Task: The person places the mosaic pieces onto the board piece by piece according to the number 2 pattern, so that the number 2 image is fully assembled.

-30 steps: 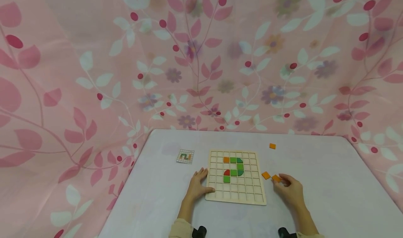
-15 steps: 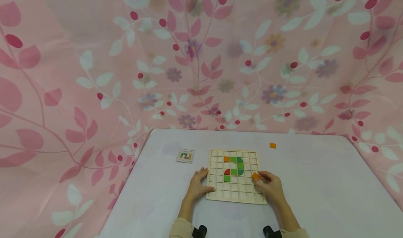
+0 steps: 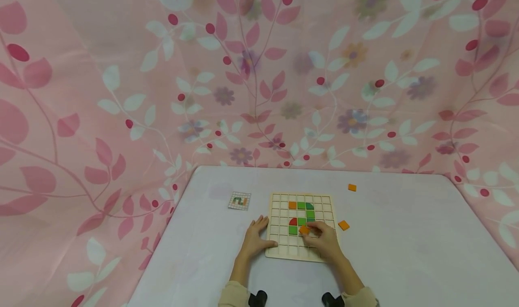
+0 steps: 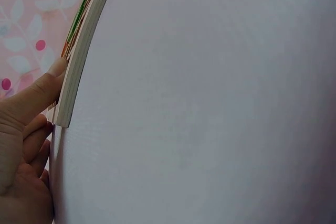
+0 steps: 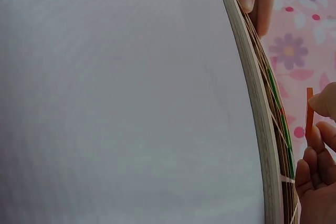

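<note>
In the head view my right hand [image 3: 325, 242] pinches an orange square tile [image 3: 304, 230] between thumb and fingertips, over the wooden grid board [image 3: 284, 251]. The right wrist view shows this orange tile [image 5: 309, 109] edge-on, above the board's surface. At the board's left edge rests my left hand [image 3: 253, 238], its fingers extended along the side and its thumb [image 4: 59, 66] on top of the rim. Set in the grid are an orange tile [image 3: 292, 205], several green tiles [image 3: 301, 222], a red rounded tile [image 3: 293, 222] and dark green rounded ones, one partly hidden by my right fingers.
One loose orange tile [image 3: 343, 225] lies just right of the board, another [image 3: 352, 187] farther back. A small pattern card [image 3: 239, 201] lies left of the board. The white-covered table [image 3: 194, 239] ends at a floral cloth [image 3: 259, 72] behind.
My right hand has picked up an orange tile from the table at the board's right and carried it left over the grid. My left hand has stayed at the board's edge.
</note>
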A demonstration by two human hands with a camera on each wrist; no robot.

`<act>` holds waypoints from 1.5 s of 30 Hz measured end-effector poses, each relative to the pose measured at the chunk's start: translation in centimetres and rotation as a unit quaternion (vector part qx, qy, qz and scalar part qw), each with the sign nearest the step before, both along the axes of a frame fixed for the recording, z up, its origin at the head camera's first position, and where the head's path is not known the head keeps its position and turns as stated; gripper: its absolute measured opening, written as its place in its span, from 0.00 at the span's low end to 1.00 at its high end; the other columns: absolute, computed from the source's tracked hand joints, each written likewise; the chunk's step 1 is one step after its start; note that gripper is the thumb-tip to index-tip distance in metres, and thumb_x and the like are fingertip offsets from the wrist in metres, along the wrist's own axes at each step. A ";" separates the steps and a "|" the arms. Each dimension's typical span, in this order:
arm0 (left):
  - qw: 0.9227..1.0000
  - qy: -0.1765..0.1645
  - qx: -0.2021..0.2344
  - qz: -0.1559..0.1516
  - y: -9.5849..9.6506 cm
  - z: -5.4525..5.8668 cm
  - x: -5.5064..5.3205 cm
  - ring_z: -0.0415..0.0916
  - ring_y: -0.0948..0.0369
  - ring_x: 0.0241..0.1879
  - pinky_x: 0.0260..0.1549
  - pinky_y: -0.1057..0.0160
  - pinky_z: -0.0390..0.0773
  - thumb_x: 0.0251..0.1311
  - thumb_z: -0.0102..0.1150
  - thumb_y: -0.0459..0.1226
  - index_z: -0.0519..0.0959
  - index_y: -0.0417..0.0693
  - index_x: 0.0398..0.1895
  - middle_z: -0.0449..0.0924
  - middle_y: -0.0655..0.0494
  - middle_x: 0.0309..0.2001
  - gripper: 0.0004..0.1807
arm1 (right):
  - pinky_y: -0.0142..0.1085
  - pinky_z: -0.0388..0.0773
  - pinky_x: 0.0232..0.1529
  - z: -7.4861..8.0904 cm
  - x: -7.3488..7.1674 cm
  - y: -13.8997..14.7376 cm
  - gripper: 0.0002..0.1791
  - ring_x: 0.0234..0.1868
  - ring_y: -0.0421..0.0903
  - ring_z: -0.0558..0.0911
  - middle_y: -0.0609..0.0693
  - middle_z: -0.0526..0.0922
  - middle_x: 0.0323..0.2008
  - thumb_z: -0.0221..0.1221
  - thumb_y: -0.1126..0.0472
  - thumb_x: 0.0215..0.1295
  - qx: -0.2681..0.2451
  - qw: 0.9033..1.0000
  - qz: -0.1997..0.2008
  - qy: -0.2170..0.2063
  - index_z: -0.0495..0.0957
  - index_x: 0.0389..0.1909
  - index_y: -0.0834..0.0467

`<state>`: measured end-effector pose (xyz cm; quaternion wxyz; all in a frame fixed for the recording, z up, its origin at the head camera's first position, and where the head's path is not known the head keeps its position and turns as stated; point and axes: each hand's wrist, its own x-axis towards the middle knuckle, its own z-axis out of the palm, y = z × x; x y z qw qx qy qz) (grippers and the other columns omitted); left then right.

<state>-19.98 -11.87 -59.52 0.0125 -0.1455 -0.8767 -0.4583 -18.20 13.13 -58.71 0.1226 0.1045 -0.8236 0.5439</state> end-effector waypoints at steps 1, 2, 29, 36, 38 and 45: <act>1.000 -0.001 0.000 0.000 0.0 0.0 0.0 0.58 0.42 0.67 0.67 0.43 0.51 0.33 0.78 0.41 0.68 0.28 0.60 0.67 0.35 0.62 0.48 | 0.32 0.81 0.37 -0.1 0.0 -0.3 0.16 0.35 0.47 0.79 0.52 0.83 0.34 0.71 0.70 0.40 0.003 1.000 0.001 -0.003 0.82 0.35 0.66; 1.000 -0.001 0.000 0.000 0.0 0.0 0.0 0.58 0.42 0.67 0.67 0.42 0.51 0.33 0.78 0.41 0.68 0.28 0.60 0.67 0.35 0.62 0.48 | 0.32 0.81 0.37 -0.1 -0.1 -0.5 0.16 0.35 0.46 0.79 0.52 0.83 0.34 0.71 0.69 0.41 0.009 1.000 0.003 -0.001 0.82 0.35 0.65; 1.000 -0.004 -0.004 0.004 -0.2 -0.2 0.2 0.56 0.36 0.66 0.64 0.37 0.54 0.33 0.78 0.41 0.69 0.30 0.60 0.67 0.35 0.62 0.47 | 0.40 0.77 0.44 0.1 -0.4 -3.3 0.15 0.42 0.48 0.77 0.50 0.84 0.39 0.69 0.68 0.48 0.119 0.983 0.125 0.063 0.83 0.40 0.64; 1.000 -0.012 0.006 0.007 -0.1 0.1 0.3 0.55 0.36 0.66 0.65 0.37 0.53 0.33 0.78 0.41 0.68 0.30 0.61 0.66 0.35 0.63 0.47 | 0.34 0.73 0.35 -0.6 -0.3 -4.2 0.14 0.36 0.42 0.74 0.48 0.84 0.33 0.69 0.68 0.47 0.116 0.981 0.096 0.119 0.85 0.38 0.64; 1.000 -0.005 0.003 0.004 -0.1 0.1 0.3 0.56 0.36 0.66 0.65 0.37 0.53 0.33 0.78 0.41 0.69 0.30 0.60 0.67 0.34 0.62 0.47 | 0.33 0.73 0.34 -0.7 -0.2 -4.2 0.13 0.35 0.41 0.73 0.47 0.83 0.32 0.70 0.67 0.47 0.119 0.983 0.088 0.108 0.85 0.37 0.63; 1.000 0.004 0.002 0.001 0.0 0.0 0.1 0.57 0.38 0.66 0.66 0.39 0.53 0.33 0.78 0.40 0.69 0.28 0.60 0.67 0.34 0.62 0.47 | 0.31 0.73 0.31 -0.5 0.3 -3.6 0.13 0.33 0.38 0.70 0.46 0.75 0.32 0.71 0.65 0.46 0.141 0.983 0.082 0.084 0.86 0.36 0.60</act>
